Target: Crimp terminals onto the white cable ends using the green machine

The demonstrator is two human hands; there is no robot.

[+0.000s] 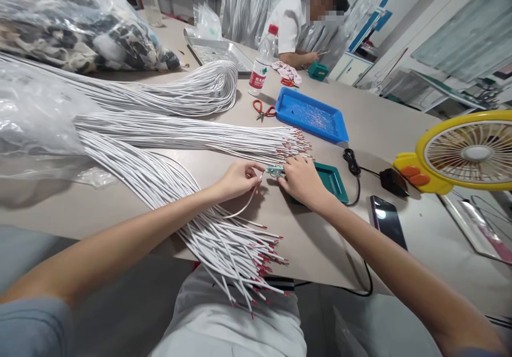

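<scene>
My left hand (239, 178) pinches the end of one white wire (244, 207) that curves down toward the table edge. My right hand (302, 178) is closed round a small metal-and-green part (274, 171), and the wire's tip meets it between the two hands. Right behind my right hand sits a small green tray (333, 178). A bundle of white wires with red tips (224, 242) fans out over the table's front edge below my left hand. Another long bundle (208, 135) lies just behind both hands.
A blue tray (312, 116), red-handled pliers (262, 109) and a water bottle (262, 63) lie further back. A yellow fan (464, 151), a black cable (354, 167) and a phone (387, 221) are at the right. Another person sits at the far end. Plastic bags fill the left.
</scene>
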